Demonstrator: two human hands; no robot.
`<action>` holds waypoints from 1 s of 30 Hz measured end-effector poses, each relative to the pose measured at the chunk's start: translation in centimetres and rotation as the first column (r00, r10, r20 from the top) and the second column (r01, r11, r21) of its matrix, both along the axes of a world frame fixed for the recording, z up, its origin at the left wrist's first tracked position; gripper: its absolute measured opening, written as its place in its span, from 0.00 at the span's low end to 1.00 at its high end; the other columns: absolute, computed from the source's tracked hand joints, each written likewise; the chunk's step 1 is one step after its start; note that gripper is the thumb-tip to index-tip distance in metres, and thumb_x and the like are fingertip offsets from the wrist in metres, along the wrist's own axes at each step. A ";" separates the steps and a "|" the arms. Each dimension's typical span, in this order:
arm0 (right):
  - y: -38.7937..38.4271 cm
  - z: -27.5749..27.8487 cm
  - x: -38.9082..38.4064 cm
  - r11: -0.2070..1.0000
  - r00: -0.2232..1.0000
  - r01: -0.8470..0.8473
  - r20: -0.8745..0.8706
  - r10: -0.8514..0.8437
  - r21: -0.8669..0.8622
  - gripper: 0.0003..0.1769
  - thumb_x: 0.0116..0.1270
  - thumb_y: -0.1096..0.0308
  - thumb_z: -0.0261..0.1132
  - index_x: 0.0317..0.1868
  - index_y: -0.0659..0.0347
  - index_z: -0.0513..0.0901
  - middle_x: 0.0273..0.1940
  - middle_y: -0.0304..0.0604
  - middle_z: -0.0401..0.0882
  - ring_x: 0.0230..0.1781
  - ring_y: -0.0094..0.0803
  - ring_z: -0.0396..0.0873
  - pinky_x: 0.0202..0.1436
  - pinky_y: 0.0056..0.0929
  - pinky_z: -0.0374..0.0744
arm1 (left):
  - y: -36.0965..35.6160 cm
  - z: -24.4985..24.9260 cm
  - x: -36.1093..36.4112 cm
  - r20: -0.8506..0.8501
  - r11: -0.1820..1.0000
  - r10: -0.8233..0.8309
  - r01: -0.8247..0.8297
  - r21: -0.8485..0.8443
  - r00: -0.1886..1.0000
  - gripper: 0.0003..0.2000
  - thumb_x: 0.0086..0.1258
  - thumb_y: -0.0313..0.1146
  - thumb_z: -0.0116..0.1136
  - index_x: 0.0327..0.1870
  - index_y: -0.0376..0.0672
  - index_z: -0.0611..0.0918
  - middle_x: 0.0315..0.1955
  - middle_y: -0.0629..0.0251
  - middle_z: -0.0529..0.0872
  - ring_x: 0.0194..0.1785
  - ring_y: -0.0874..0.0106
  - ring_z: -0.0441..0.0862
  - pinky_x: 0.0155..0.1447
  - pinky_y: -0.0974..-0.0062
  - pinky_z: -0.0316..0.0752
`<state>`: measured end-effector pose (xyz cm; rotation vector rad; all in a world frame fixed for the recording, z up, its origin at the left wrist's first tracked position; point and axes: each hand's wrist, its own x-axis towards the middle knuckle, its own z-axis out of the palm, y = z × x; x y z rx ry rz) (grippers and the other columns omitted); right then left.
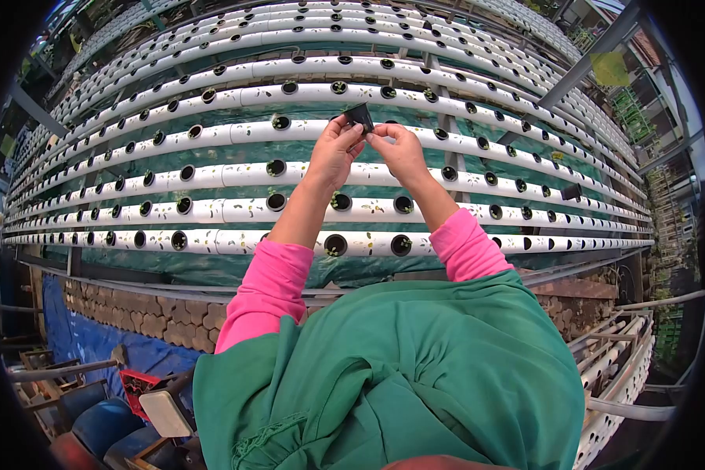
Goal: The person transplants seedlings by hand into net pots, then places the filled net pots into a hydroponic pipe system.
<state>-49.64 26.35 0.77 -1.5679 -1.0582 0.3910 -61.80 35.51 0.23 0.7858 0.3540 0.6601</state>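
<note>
A small black net pot is held up over the white pipes, tilted, between both hands. My left hand is closed around its left side with the thumb on the pot. From the other side, the fingertips of my right hand pinch its lower right edge. What the pot contains cannot be made out. Under my wrists run white pipes with round holes, several of which hold black pots with small green seedlings.
Another black pot stands raised on a pipe at the right. Green sheeting shows below the pipes. At lower left are a blue tarp, a red crate and blue barrels. Metal posts rise at the right.
</note>
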 end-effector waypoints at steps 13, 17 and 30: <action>-0.9 0.6 -2.2 0.975 0.883 0.221 0.423 -0.203 0.008 0.08 0.57 0.63 0.68 0.32 0.58 0.85 0.50 0.46 0.79 0.55 0.44 0.71 0.60 0.40 0.68 | -0.4 0.6 -0.7 -0.046 0.997 0.024 -0.021 0.073 0.999 0.17 0.67 0.28 0.61 0.54 0.44 0.70 0.44 0.71 0.81 0.44 0.81 0.76 0.47 0.81 0.69; -1.2 0.2 -2.0 0.968 0.845 0.249 0.483 -0.230 0.026 0.08 0.55 0.63 0.68 0.34 0.55 0.83 0.49 0.40 0.78 0.58 0.43 0.68 0.57 0.47 0.67 | -0.5 -0.4 -0.4 0.006 0.972 0.038 -0.038 0.232 0.999 0.19 0.66 0.25 0.60 0.55 0.41 0.69 0.45 0.68 0.81 0.48 0.77 0.78 0.52 0.76 0.72; -5.1 2.8 -0.3 0.996 0.808 -0.062 0.590 0.011 0.067 0.18 0.54 0.76 0.66 0.47 0.54 0.79 0.40 0.42 0.79 0.46 0.40 0.77 0.50 0.39 0.73 | -2.3 -1.9 -0.6 -0.144 0.471 0.322 -0.027 0.882 0.936 0.23 0.64 0.20 0.59 0.59 0.41 0.68 0.48 0.61 0.81 0.54 0.71 0.80 0.57 0.73 0.73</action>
